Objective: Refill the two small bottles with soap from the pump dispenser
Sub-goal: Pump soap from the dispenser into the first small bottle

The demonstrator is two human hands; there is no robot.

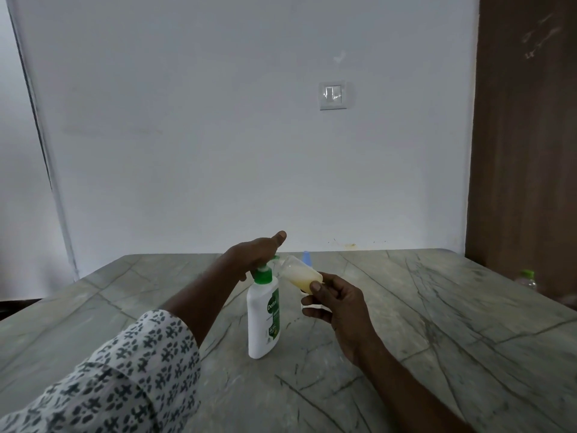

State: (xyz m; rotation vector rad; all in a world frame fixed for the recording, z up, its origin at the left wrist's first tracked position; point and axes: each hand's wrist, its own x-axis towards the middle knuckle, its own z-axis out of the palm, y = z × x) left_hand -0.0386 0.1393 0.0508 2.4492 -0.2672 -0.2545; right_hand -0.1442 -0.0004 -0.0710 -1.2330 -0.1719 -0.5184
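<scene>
A white pump dispenser (263, 320) with a green collar and label stands upright mid-table. My left hand (256, 253) rests on top of its pump head, palm down, thumb sticking out. My right hand (335, 303) holds a small clear bottle (299, 273) tilted on its side, its open mouth against the pump's nozzle. Pale yellow soap lies in the bottle's lower part. Behind the bottle a small blue object (307, 257) pokes up, mostly hidden, so I cannot tell what it is.
The grey marble-patterned table (437, 339) runs back to a white wall. A clear bottle with a green cap (527, 279) stands at the table's far right edge, beside a brown wooden panel (524, 151).
</scene>
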